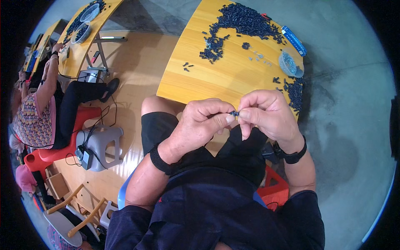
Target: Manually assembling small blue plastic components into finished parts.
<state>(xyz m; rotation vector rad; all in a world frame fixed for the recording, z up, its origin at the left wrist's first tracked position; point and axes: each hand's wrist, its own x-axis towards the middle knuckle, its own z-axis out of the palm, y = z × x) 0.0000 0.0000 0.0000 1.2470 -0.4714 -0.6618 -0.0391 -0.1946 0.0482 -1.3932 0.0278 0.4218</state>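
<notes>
Just off the table's near edge, over my lap, my left hand (203, 124) and my right hand (266, 114) meet fingertip to fingertip. Between them is a small dark plastic part (234, 113), pinched by the thumb and forefinger of my left hand. My right thumb and forefinger are closed at its other end; whether they grip a second tiny piece there is too small to tell. On the yellow table (179, 79) beyond lie a big pile of similar dark parts (246, 21) and several small clear pieces (260, 56).
A clear plastic bowl (288, 66) of small pale pieces stands at the table's right edge, near a blue box (293, 41). More dark parts (295, 93) lie close to my right hand. To the left, a person (37, 112) sits at another table, beside a grey stool (100, 146).
</notes>
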